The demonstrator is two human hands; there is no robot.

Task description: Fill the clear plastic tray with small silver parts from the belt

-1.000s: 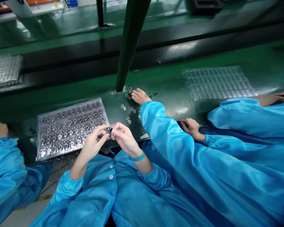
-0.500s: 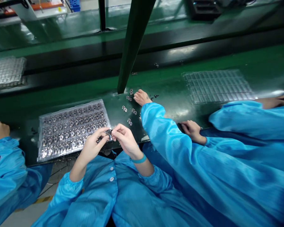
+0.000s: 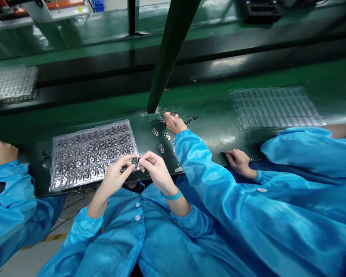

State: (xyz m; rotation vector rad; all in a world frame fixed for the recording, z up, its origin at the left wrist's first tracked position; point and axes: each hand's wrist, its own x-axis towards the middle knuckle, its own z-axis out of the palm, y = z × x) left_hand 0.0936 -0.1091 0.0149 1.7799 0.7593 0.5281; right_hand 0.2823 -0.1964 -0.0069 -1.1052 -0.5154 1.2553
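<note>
Pinched by the left hand (image 3: 113, 177) and right hand (image 3: 157, 171), 1 small metal part (image 3: 135, 161) stays by the clear tray (image 3: 89, 130), its handling seemingly unfinished; a co-worker's hand (image 3: 175, 123) has spread beside loose metal parts (image 3: 161, 148).

"Any lettering, brand or number you can read?"
"None, on anything, near or far."
"What about the yellow spot (image 3: 80, 8) at the far left, on the white surface (image 3: 67, 15)?"
"Just a patch of colour (a small one); any print is too fine to tell."
"And the metallic parts (image 3: 71, 176) in the clear tray (image 3: 53, 163) at the left?"
"Too tiny to make out any marking."
"The dark mark (image 3: 175, 123) on a co-worker's hand (image 3: 173, 121), mid-scene?"
"Blurred; I can't read it as a letter."
</note>
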